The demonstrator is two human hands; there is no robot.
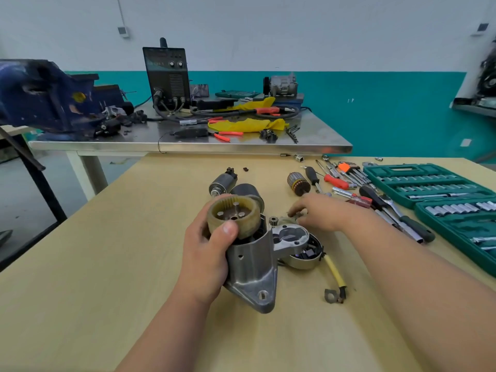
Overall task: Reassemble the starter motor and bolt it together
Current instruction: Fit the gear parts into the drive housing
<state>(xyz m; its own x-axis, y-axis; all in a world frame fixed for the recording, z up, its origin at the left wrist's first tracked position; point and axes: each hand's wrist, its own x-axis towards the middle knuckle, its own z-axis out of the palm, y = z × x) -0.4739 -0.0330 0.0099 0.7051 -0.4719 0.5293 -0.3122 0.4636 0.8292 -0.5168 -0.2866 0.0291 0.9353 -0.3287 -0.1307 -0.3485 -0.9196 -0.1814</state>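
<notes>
While the left hand (206, 253) grips the aluminium housing (252, 264), thumb pressed on its plastic ring gear (233, 214), reassembly looks barely begun. The armature (298, 183), solenoid (223, 181) and brush end cap (303, 257) lie loose on the table (134, 237). The right hand (319, 213) reaches among small parts, but whether it holds anything cannot be told.

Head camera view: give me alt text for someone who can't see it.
A person's left hand grips a starter motor housing topped by a yellowish ring gear, at a wooden table. The right hand reaches to small parts beside a pinion gear; screwdrivers and green socket sets lie to the right.
</notes>
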